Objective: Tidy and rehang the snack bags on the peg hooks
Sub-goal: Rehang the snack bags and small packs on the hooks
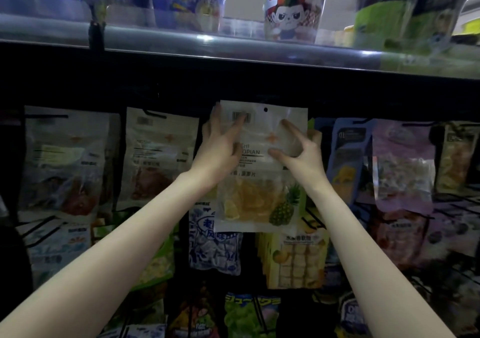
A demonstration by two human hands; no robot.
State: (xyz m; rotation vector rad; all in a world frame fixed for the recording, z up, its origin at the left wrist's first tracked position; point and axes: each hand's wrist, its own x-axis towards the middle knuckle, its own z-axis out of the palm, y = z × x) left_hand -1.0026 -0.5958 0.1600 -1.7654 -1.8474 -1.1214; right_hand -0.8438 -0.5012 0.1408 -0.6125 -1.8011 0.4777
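- The clear, flat plastic pineapple-slice pouch is pinched at its edges by the left hand and right hand, raised before the dark peg row.
- Its small punched hang hole could be missed: no hook is visible behind it.
- The neighbouring blue packet might be knocked loose.

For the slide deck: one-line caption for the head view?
Both hands, left hand and right hand, hold a pineapple snack bag up among hanging bags.

pineapple bag between hanging bags, below shelf
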